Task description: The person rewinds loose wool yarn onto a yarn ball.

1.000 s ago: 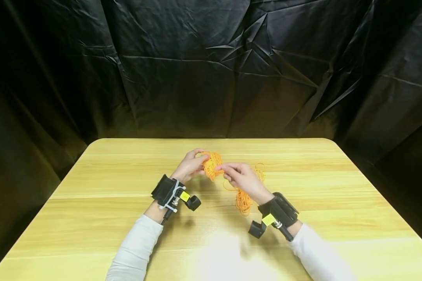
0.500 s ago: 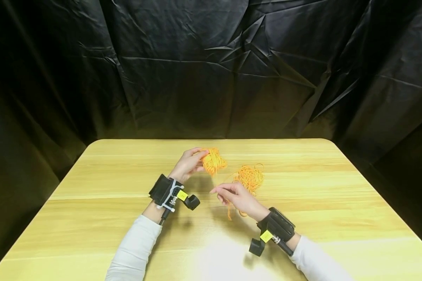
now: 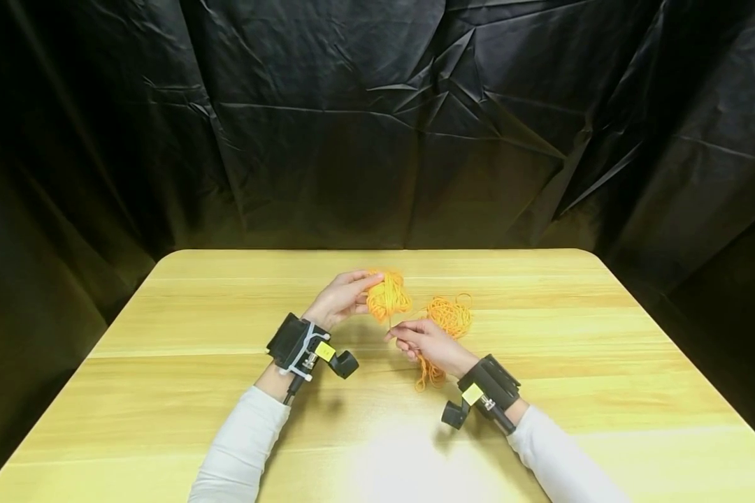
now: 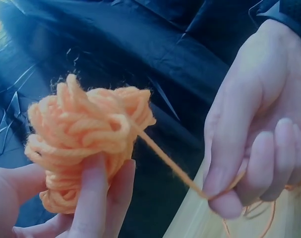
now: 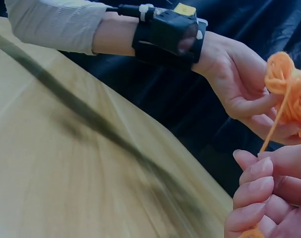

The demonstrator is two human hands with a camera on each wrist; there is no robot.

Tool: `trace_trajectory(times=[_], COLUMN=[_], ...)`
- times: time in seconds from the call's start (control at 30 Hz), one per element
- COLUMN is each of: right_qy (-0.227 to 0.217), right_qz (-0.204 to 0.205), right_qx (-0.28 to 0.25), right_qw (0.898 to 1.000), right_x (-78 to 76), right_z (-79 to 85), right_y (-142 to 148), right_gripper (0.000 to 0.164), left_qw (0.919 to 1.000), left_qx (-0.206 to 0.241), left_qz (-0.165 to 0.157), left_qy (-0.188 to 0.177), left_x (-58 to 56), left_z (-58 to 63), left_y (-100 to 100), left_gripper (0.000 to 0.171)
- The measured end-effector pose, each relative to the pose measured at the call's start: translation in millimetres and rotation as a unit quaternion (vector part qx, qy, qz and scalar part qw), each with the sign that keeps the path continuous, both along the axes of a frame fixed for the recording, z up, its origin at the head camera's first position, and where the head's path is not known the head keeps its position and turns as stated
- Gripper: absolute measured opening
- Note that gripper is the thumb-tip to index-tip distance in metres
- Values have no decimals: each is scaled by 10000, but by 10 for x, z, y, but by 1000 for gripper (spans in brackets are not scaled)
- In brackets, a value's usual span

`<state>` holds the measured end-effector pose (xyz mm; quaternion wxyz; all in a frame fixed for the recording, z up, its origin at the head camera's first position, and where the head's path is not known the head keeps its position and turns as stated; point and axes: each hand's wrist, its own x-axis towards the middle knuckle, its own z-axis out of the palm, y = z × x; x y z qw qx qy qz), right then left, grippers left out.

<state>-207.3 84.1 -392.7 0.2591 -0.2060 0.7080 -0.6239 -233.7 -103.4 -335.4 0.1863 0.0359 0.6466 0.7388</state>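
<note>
An orange ball of yarn (image 3: 389,296), wound in thick loops, is held above the table by my left hand (image 3: 342,299), whose fingers and thumb grip its left side. In the left wrist view the wound yarn (image 4: 86,134) sits between the fingertips. One taut strand (image 4: 165,157) runs from it to my right hand (image 3: 429,342), which pinches the strand between thumb and index finger. The other right fingers curl toward the palm. A loose tangle of the same yarn (image 3: 449,316) lies on the table behind the right hand, and part of it trails below that hand.
The pale wooden table (image 3: 163,391) spreads under both arms, with rounded far corners. A black curtain (image 3: 327,175) hangs behind its far edge. Each wrist wears a black strap with a small camera (image 3: 342,363).
My right hand came down from the yarn ball toward me, drawing a strand out, then rose slightly. My left hand still holds the ball, which has turned and shifted a little to the right.
</note>
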Motion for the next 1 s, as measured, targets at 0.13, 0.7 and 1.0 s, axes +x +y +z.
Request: trace_trajectory(times=[0.13, 0.7, 1.0], right_qy=[-55, -1290, -1543], right_qz=[-32, -566, -753], right_qx=[-20, -1094, -1144], right_qw=[10000, 9840, 9785], right_x=[-58, -268, -341], right_z=[-7, 151, 322], right_y=[-15, 32, 16], right_gripper=[34, 34, 24], left_qw=[9992, 9881, 9850], left_qx=[-175, -596, -991], left_qz=[-352, -1414, -1414], left_qy=[-30, -34, 76], left_x=[4, 42, 47], left_z=[-13, -49, -68], left_y=[10, -12, -7], left_gripper=[38, 37, 19])
